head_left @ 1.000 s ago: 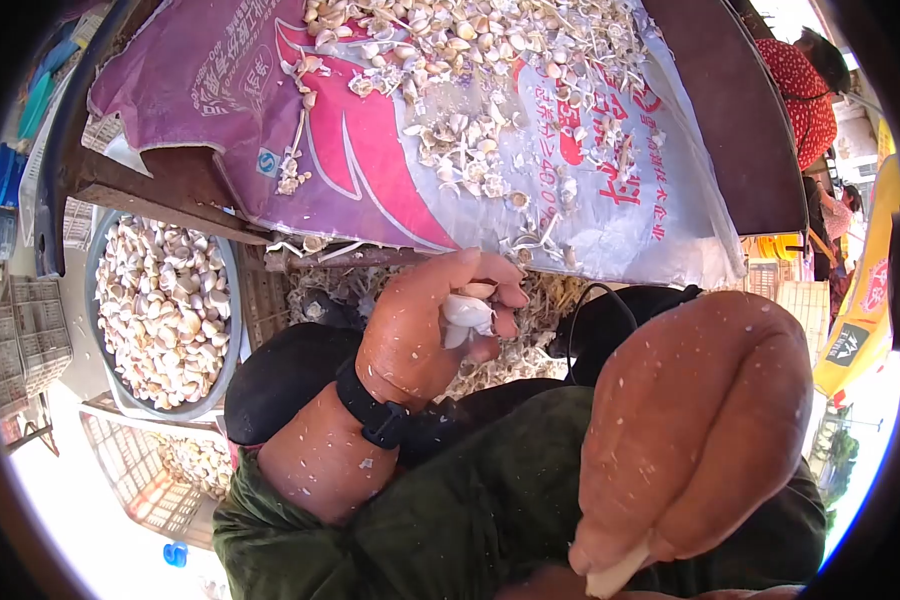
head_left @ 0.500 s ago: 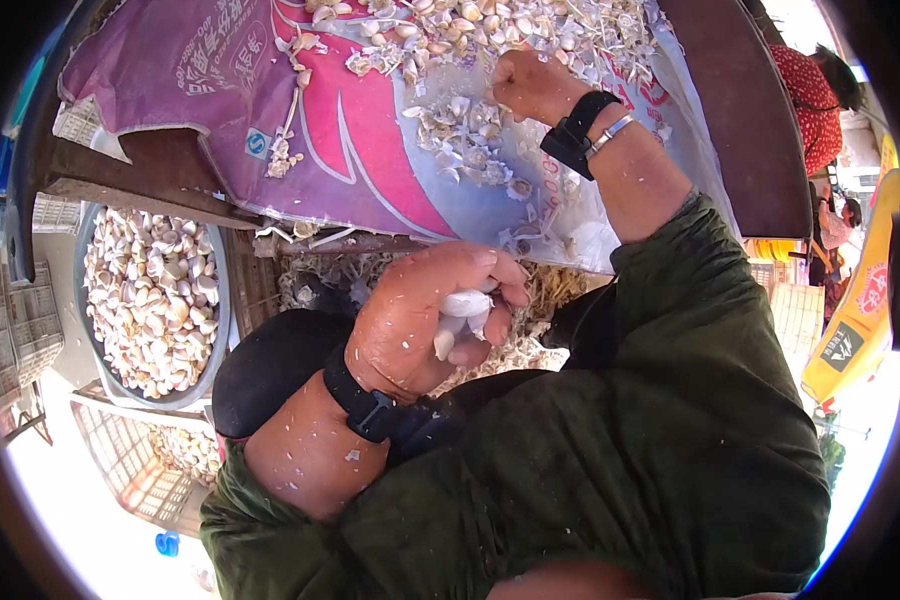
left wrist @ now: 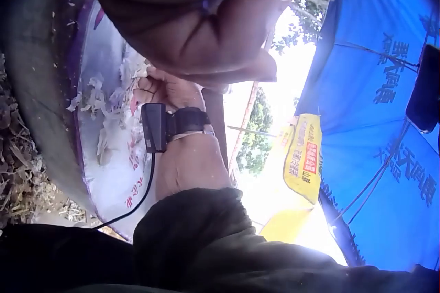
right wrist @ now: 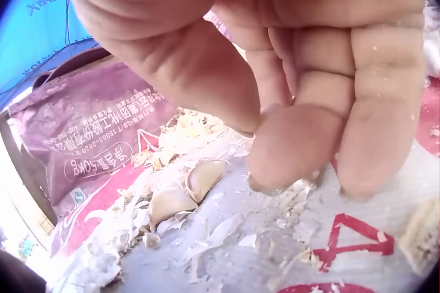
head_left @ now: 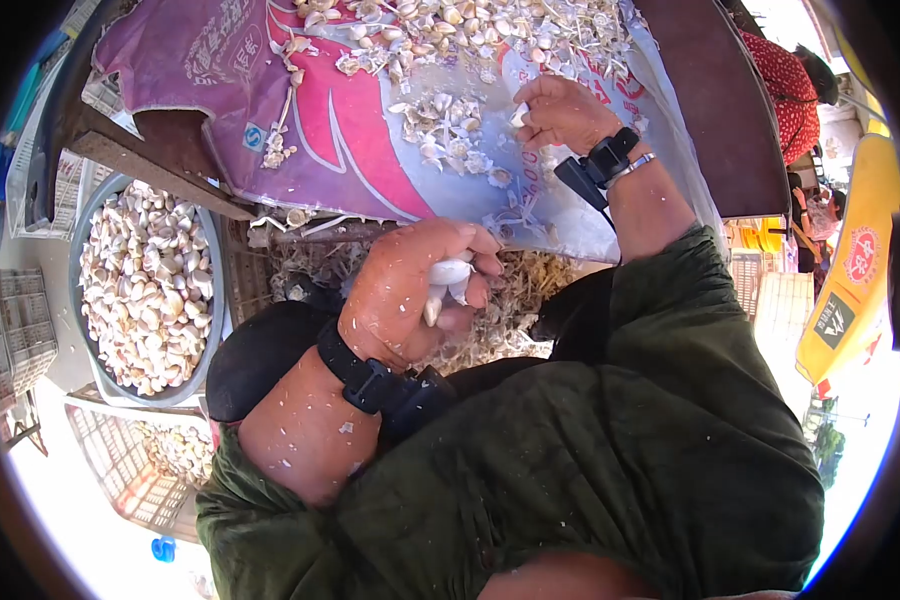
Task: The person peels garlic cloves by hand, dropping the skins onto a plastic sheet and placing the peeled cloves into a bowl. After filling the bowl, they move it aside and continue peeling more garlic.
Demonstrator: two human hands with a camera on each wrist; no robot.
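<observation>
Bearing scattered garlic point(head_left: 470, 35), the sack point(head_left: 220, 95) is underlying what seems clove picking. The left hand point(head_left: 405, 290) is cupping several cloves point(head_left: 452, 272); over the sack, the right hand point(head_left: 570, 115) is narrowly pinching a single clove point(head_left: 519, 115), the next move calling for light fingers. Only the head view is showing that pinched clove.

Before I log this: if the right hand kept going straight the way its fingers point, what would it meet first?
Probably the loose garlic on the printed sack, just past the right hand's fingertips. Height above it is unclear.
</observation>
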